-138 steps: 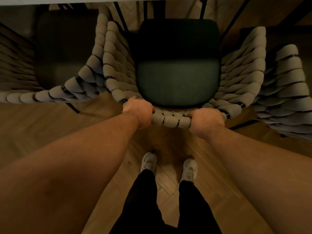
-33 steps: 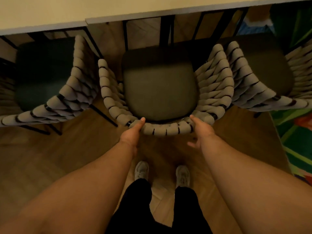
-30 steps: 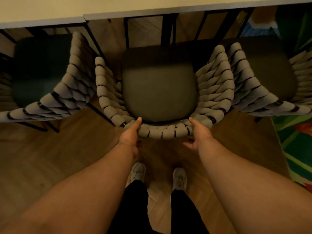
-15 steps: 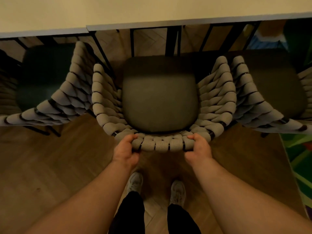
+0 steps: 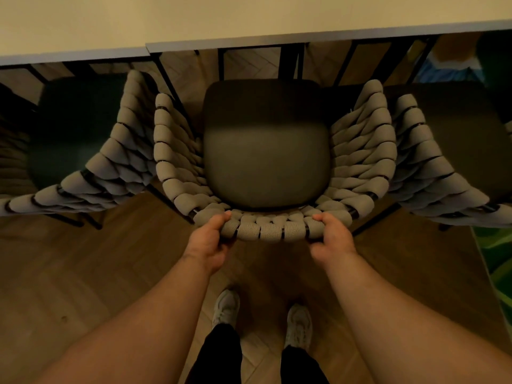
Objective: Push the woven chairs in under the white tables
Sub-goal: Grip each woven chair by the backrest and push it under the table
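Left hand (image 5: 207, 242) and right hand (image 5: 331, 239) curl fingers round the woven chair (image 5: 273, 230) by its cushioned back rail; the stiff frame probably slides easily.

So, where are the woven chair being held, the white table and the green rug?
woven chair (image 5: 271, 231): head view, top backrest rim.
white table (image 5: 277, 18): head view, bare top.
green rug (image 5: 497, 253): head view, right-edge strip.

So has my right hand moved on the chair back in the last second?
Yes. The right hand has moved forward, toward the table, and closed round the chair back, which it only touched before.
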The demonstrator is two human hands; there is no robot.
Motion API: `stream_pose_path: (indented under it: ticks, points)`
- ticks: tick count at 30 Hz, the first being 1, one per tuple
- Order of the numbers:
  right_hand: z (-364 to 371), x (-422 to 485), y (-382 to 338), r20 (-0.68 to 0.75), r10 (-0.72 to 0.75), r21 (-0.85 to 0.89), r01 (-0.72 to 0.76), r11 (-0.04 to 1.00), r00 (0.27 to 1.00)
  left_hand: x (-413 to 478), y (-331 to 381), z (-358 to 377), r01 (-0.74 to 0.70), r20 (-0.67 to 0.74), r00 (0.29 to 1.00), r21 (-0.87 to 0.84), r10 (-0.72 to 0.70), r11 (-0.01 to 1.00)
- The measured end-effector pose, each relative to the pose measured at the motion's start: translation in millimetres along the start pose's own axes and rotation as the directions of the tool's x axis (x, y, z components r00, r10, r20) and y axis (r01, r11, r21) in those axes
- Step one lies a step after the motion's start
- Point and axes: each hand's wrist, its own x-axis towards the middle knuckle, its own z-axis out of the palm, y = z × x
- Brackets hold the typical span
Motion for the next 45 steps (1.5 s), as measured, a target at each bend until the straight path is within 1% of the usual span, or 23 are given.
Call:
stream_pose_path:
  ticks: [3,5,6,7,8,9,10,11,12,13,14,15,16,17,18,19,20,21,22,26,29,38,45]
  points:
    - [18.6,1.6,-9.5,-0.044,-0.072,-0.067,0.069,0.995,0.996,9.5,19.1,8.5,-0.052,-0.038,0.997,0.189,0.06,0.981]
    - [28.0,1.4,-8.6,-0.104,-0.144,-0.131,0.13,0.983,0.984,12.7,26.2,11.0,-0.095,-0.069,0.99,0.313,0.123,0.945]
    - [30.4,0.2,-6.1,-0.162,-0.221,-0.212,0.185,0.96,0.962,15.2,28.0,9.6,-0.136,-0.102,0.976,0.401,0.192,0.906]
    - [32.4,-1.7,-4.1,-0.207,-0.328,-0.335,0.248,0.909,0.922,16.8,29.9,7.9,-0.174,-0.138,0.948,0.533,0.288,0.828]
    - [34.0,-4.2,-3.4,-0.219,-0.44,-0.481,0.296,0.825,0.871,16.5,32.0,7.1,-0.186,-0.155,0.914,0.663,0.376,0.725]
    - [34.5,-7.5,-3.3,-0.203,-0.534,-0.628,0.309,0.714,0.821,14.3,34.1,7.3,-0.171,-0.16,0.882,0.767,0.442,0.618]
    - [34.6,-10.4,-4.1,-0.167,-0.596,-0.755,0.286,0.589,0.786,10.8,36.3,9.5,-0.148,-0.159,0.858,0.834,0.488,0.532]
    - [33.0,-13.4,-5.8,-0.105,-0.645,-0.864,0.252,0.436,0.757,6.4,38.8,12.2,-0.146,-0.137,0.833,0.88,0.535,0.452]
    - [30.1,-16.8,-8.3,0.003,-0.698,-0.945,0.23,0.231,0.716,2.3,40.6,15.0,-0.174,-0.073,0.796,0.923,0.601,0.343]
    - [27.1,-20.0,-10.6,0.158,-0.737,-0.975,0.222,-0.012,0.657,-0.9,42.3,17.5,-0.209,0.044,0.738,0.964,0.674,0.166]
    - [24.3,-22.5,-12.7,0.345,-0.729,-0.939,0.234,-0.254,0.592,-3.3,43.6,20.2,-0.229,0.21,0.676,0.971,0.706,-0.069]
    - [22.7,-24.6,-15.5,0.527,-0.64,-0.845,0.261,-0.467,0.56,-4.5,45.0,23.1,-0.234,0.388,0.638,0.921,0.666,-0.312]
    - [22.5,-27.0,-19.2,0.659,-0.485,-0.726,0.317,-0.61,0.575,-5.1,47.2,27.5,-0.25,0.531,0.646,0.826,0.549,-0.504]
    - [23.1,-29.7,-23.1,0.72,-0.316,-0.624,0.377,-0.685,0.618,-5.2,49.0,31.8,-0.289,0.609,0.691,0.727,0.39,-0.623]
    - [24.7,-31.4,-27.2,0.728,-0.177,-0.551,0.41,-0.727,0.663,-4.6,50.0,36.3,-0.331,0.625,0.75,0.638,0.217,-0.695]
    - [26.7,-30.9,-31.4,0.716,-0.083,-0.489,0.414,-0.768,0.693,-3.9,49.7,39.7,-0.361,0.608,0.791,0.551,0.066,-0.752]
    - [29.6,-28.9,-35.6,0.702,-0.028,-0.429,0.392,-0.814,0.711,-3.1,49.4,42.4,-0.368,0.581,0.813,0.465,-0.037,-0.805]
    - [33.5,-25.7,-39.9,0.688,0.009,-0.382,0.373,-0.846,0.725,-1.1,50.0,44.0,-0.362,0.565,0.821,0.404,-0.082,-0.84]
    - [37.6,-21.8,-43.4,0.673,0.032,-0.364,0.369,-0.855,0.739,1.8,51.9,45.6,-0.353,0.556,0.827,0.393,-0.086,-0.849]
    - [55.1,-8.6,-52.0,0.645,0.057,-0.366,0.374,-0.852,0.762,15.3,57.3,60.1,-0.318,0.568,0.823,0.417,-0.03,-0.851]
    - [66.8,2.1,-63.2,0.648,0.067,-0.361,0.383,-0.851,0.759,25.7,63.8,71.6,-0.304,0.595,0.804,0.401,-0.007,-0.864]
    - [106.7,24.0,-93.4,0.672,0.08,-0.338,0.401,-0.851,0.736,54.0,88.1,107.0,-0.291,0.593,0.805,0.422,0.018,-0.859]
    - [115.0,30.2,-102.8,0.695,0.116,-0.279,0.415,-0.866,0.71,59.6,89.8,114.5,-0.256,0.606,0.794,0.388,0.036,-0.886]
